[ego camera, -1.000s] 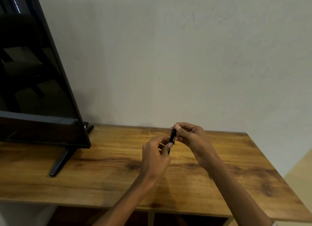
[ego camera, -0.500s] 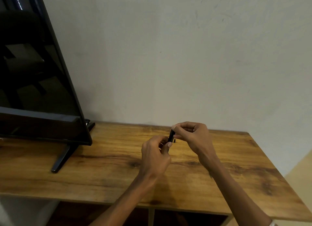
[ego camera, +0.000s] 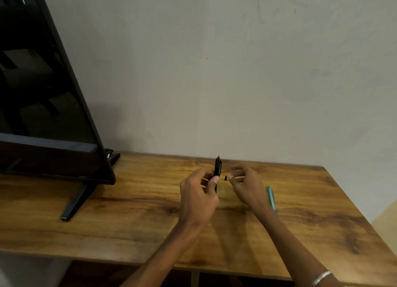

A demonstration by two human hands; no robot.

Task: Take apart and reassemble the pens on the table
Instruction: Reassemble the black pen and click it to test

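dark tv (ego camera: pixel 43 93) (left), plain wall (ego camera: pixel 236 72)

- Looks like a home living space, nothing industrial or shop-like in sight.
- Far left, a flat-screen television (ego camera: pixel 43 89) stands on its angled black foot (ego camera: pixel 74 203), its dark glass reflecting furniture-like shapes.
- It sits on a wood-grain table (ego camera: pixel 129 222) pushed against the far wall, with open dark compartments beneath like a media console.
- The plain painted wall (ego camera: pixel 236 72) is scuffed and bare.
- At the near right, a silver bangle (ego camera: pixel 321 277) circles the person's wrist.
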